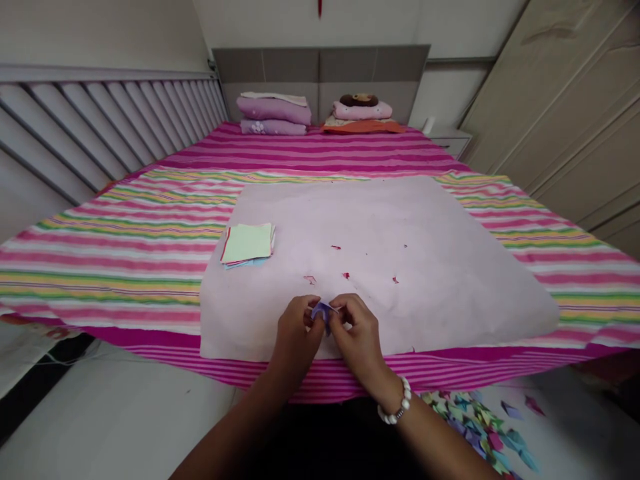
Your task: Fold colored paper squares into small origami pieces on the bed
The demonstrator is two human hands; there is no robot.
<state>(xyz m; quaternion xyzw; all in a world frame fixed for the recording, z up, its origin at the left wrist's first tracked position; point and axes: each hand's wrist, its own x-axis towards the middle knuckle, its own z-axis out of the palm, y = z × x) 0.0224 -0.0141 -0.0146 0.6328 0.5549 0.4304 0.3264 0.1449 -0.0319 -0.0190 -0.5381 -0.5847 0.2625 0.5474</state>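
Both my hands meet at the near edge of a pale pink sheet [400,227] spread on the bed. My left hand [296,328] and my right hand [356,328] pinch a small folded piece of purple paper [323,311] between their fingertips. The fingers of both hands are curled closed on it. My right wrist wears a white bead bracelet [397,407]. A stack of square coloured papers [247,244], pale green on top, lies on the sheet to the left, beyond my hands.
Striped pink bedding [125,247] covers the bed. Tiny red paper scraps [345,275] dot the sheet. Several folded paper pieces [480,423] lie on the floor at lower right. Folded pillows [274,113] sit by the headboard. A railing [100,120] runs along the left.
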